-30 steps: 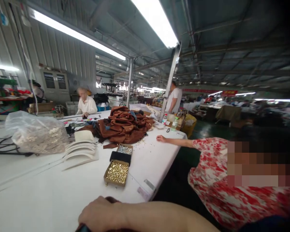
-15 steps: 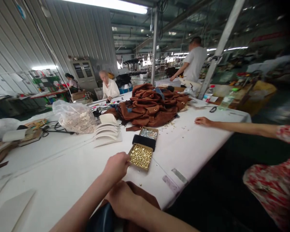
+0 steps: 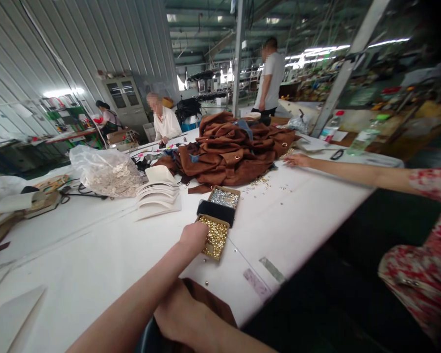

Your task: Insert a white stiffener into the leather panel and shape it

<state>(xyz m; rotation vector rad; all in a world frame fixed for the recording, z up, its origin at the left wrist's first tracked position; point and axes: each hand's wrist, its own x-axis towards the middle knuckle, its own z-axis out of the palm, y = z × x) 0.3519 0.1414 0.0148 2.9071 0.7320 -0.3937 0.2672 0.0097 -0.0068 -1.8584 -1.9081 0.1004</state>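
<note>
My left hand (image 3: 195, 237) reaches over the left edge of a small cardboard box (image 3: 226, 243) of gold metal studs (image 3: 216, 238). Its fingers are bent down and closed among the studs; whether a stud is between the fingertips is hidden. Nearer to me, my right hand (image 3: 178, 314) grips a brown suede piece (image 3: 209, 300) at the table edge, beneath my left forearm. A dark blue, shiny part (image 3: 147, 338) shows beside that hand. Behind the gold studs lie a black pad (image 3: 216, 212) and a second box (image 3: 238, 200) with silver studs (image 3: 224, 198).
A heap of brown suede pieces (image 3: 235, 157) covers the far middle of the white table (image 3: 95, 260). Left stand white sheets (image 3: 158, 196) and a plastic bag (image 3: 106, 171). From the right, a co-worker's hand (image 3: 297, 160) reaches beside loose studs; bottles (image 3: 367, 136) stand behind.
My left hand has moved from the box's left side in over the gold studs. The co-worker's hand at right has opened and shifted toward the heap. My right hand stays on the suede.
</note>
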